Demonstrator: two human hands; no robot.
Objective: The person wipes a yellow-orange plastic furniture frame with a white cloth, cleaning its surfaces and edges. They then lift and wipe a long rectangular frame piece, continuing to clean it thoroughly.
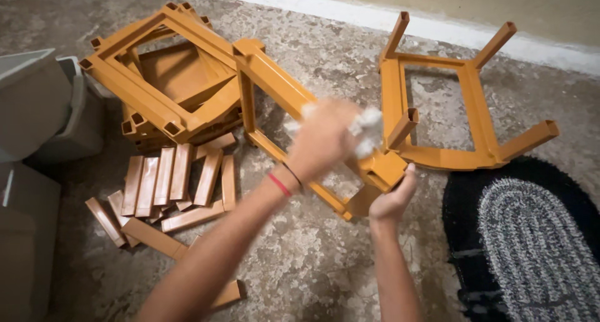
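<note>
My left hand [322,141], blurred by motion, is closed on a white cloth [369,131] and presses it against an orange plastic square frame [275,88] standing tilted on the floor. My right hand [392,200] grips the lower corner [382,169] of that frame from below. A red band and a dark band circle my left wrist. Just right of the hands lies a second orange frame [475,109] with four short legs pointing up.
A stack of orange frames and shelf panels [165,78] sits at upper left, with several loose brown connector tubes [169,184] below it. Grey boxes [37,103] stand at the left edge. A black and grey mat [531,241] lies at lower right. A white wall base runs along the top.
</note>
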